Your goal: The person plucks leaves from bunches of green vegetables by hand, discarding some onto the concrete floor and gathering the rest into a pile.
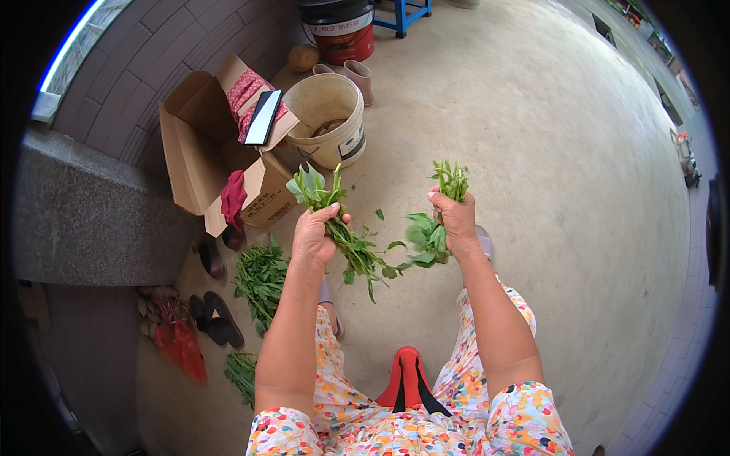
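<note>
My left hand point(317, 235) grips a loose bunch of leafy green stems point(359, 251), whose ends fan out down to the right. In my right hand point(453, 219) is a second bunch of leafy greens point(429, 236), with its cut stem ends point(451, 179) pointing up and its leaves hanging below the fist. The two bunches are apart, held over the concrete floor. A larger pile of greens point(259, 279) lies on the floor beside my left forearm, and a smaller pile point(242, 373) lies nearer me. Torn leaf bits point(380, 214) are scattered between my hands.
A white plastic bucket point(356, 142) stands ahead, beside an open cardboard box point(182, 154) with a phone point(263, 117) on its flap. Dark slippers point(223, 319), a red plastic bag point(182, 347) and a stone ledge point(102, 211) are at left. Behind are pink boots point(360, 80) and a paint bucket point(345, 43).
</note>
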A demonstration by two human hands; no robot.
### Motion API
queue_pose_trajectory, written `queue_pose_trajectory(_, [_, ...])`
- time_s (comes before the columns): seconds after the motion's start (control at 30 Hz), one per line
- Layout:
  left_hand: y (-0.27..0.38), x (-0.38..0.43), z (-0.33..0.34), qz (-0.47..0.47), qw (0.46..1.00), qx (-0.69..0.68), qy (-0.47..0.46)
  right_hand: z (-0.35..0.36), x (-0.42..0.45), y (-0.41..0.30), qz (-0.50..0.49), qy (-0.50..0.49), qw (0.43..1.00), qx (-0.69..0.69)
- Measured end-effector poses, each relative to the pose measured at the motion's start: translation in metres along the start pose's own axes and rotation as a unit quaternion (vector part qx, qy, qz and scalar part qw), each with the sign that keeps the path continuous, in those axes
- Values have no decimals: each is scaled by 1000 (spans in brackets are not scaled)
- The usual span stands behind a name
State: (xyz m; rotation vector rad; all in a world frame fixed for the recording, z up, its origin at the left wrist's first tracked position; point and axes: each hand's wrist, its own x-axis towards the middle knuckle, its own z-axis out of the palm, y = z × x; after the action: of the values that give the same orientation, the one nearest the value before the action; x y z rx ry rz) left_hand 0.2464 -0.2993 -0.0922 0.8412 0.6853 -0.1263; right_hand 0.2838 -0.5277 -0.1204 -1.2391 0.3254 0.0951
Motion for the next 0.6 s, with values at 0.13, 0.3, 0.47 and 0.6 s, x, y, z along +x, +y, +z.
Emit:
queue_pose_trajectory(0.13, [-2,-1,4,-40,999,-25,14,9,-2,1,37,-13,999,-1])
queue_pose_trajectory(0.3, [-5,-4,10,-49,998,-35,-8,16,-6,5,52,-55,997,12])
queue_pose_trajectory(0.47, [-12,-4,13,-62,997,-36,-16,22,-12,9,56,-112,992,2])
queue_pose_trajectory(0.6, [-19,-4,19,-67,998,-10,-7,30,-17,14,59,-141,988,2])
